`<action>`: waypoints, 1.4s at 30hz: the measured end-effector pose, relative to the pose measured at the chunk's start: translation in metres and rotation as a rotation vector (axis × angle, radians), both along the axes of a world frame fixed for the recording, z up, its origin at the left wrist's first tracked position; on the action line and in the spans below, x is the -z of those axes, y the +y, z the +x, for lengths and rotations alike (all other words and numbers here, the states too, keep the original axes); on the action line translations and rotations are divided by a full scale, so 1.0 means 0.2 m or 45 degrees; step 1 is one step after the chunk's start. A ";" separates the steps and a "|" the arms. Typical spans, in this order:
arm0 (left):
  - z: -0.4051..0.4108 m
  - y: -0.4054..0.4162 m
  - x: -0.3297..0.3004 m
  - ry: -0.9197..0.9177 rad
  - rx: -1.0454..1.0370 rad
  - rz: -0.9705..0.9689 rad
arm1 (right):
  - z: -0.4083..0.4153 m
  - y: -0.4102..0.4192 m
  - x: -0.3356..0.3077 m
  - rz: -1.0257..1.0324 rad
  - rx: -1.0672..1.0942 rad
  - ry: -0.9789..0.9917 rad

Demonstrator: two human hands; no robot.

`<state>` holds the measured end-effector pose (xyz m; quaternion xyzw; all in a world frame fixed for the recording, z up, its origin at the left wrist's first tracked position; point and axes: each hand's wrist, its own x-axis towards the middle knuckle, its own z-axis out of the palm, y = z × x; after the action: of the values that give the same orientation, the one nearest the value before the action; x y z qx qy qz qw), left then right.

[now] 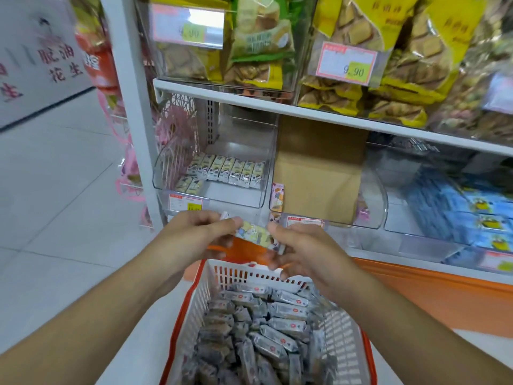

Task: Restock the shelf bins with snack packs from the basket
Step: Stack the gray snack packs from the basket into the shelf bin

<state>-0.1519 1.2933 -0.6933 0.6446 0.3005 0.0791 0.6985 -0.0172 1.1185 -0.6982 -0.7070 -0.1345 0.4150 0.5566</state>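
My left hand (200, 232) and my right hand (302, 251) pinch the two ends of one small snack pack (256, 234) above the far rim of the basket. The white basket (200, 298) with an orange frame sits below my arms, filled with several grey wrapped snack packs (272, 323). Straight ahead, a clear shelf bin (236, 200) holds a row of similar small packs (227, 169) at its back, with its front floor bare.
A cardboard box (319, 168) fills the clear bin to the right. Further right, a bin holds blue packs (477, 215). The upper shelf carries yellow and green bags (388, 59) behind price tags. White tiled floor (55, 190) lies to the left.
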 end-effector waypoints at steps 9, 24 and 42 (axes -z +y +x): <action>0.07 0.04 0.00 -0.120 -0.046 -0.265 | -0.12 0.12 0.02 -0.093 -0.241 -0.270; 0.07 0.15 0.00 -0.002 0.112 -0.029 | 0.01 0.20 -0.01 -0.069 -0.534 -1.304; -0.02 0.60 0.12 0.729 0.589 1.341 | 0.40 1.11 0.21 -0.449 -0.487 -1.284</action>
<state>-0.1549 1.4135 -0.7165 0.9450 0.2492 -0.1120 0.1796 0.0628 1.3409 -0.7408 -0.8631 -0.4379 0.1356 0.2118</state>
